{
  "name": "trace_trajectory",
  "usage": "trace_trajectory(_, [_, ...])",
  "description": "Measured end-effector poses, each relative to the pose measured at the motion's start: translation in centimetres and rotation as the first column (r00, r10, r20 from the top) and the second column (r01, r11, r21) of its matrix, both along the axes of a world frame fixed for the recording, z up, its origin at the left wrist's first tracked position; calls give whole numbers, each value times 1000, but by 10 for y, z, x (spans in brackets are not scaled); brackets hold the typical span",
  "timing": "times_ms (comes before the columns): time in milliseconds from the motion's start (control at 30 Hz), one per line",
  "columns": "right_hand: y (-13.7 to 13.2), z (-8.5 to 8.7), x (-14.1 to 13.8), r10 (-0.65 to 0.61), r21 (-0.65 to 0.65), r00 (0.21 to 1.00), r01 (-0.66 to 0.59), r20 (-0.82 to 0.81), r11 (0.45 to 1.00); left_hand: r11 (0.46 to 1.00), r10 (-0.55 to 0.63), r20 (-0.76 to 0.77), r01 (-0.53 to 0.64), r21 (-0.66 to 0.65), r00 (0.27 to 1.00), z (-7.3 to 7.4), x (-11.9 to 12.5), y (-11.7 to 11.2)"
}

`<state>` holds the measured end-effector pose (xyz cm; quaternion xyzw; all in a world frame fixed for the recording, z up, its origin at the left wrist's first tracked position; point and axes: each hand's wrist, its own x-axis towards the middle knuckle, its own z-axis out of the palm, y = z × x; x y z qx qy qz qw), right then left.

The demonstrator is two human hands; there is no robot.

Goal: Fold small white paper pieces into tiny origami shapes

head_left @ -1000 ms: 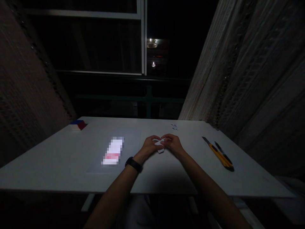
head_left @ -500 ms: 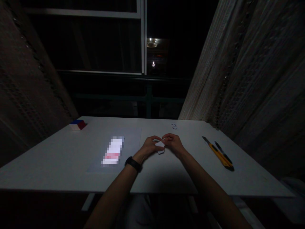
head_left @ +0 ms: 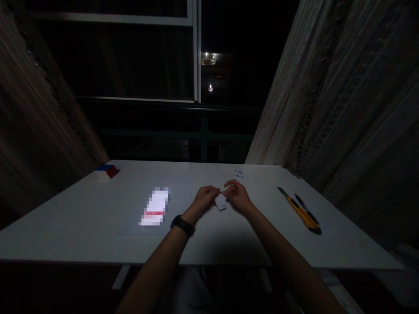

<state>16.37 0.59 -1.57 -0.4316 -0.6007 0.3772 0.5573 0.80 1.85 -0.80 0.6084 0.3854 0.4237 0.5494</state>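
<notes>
Left hand (head_left: 205, 198), right hand (head_left: 238, 196) both pinching small white paper piece (head_left: 221, 202) above table (head_left: 81, 218); yellow utility knife (head_left: 298, 212) lying well right, paper scraps (head_left: 239, 172) lying beyond.

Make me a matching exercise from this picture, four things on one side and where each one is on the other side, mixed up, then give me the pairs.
Things:
1. small white paper
2. yellow utility knife
3. red and blue block
4. black watch

Places:
A. far left corner of the table
B. on the left wrist
C. pinched between the left hand and the right hand
D. right side of the table, beside a dark pen

Pairs: 1-C, 2-D, 3-A, 4-B.
</notes>
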Motion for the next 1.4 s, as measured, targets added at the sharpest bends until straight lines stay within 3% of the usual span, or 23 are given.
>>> trace_trajectory(133, [-6, 3, -6, -25, 50, 983, 17, 182, 999, 963, 142, -248, -76, 257, 958, -1, -1, 2])
trace_trajectory(267, [-12, 6, -10, 25, 52, 968, -39, 249, 998, 948, 146, -314, -42, 316, 938, -3, -2, 0])
trace_trajectory(367, [-14, 7, -11, 84, 0, 972, -86, 221, 996, 966, 83, -293, -4, 260, 953, -6, -2, 1])
trace_trajectory(500, [-14, 5, -10, 177, -77, 975, -168, 136, 983, 991, -110, -152, 120, 53, 982, -12, -1, 7])
trace_trajectory(633, [-14, 7, -9, 231, -121, 972, -226, 33, 967, 964, -249, -22, 246, -99, 968, -13, -3, 8])
trace_trajectory(767, [-15, 10, -8, 232, -132, 972, -233, -23, 963, 946, -305, -29, 299, -122, 952, -8, -6, 4])
trace_trajectory(867, [-15, 12, -5, 219, -150, 974, -225, -54, 963, 956, -292, -85, 290, -41, 953, -3, -7, 1])
trace_trajectory(1067, [-17, 14, 2, 273, -229, 955, -294, -120, 928, 963, -149, -151, 178, 202, 977, 5, -8, -2])
trace_trajectory(1400, [-17, 13, 1, 271, -226, 949, -303, -160, 926, 923, -181, -200, 236, 302, 963, 4, -9, -1])
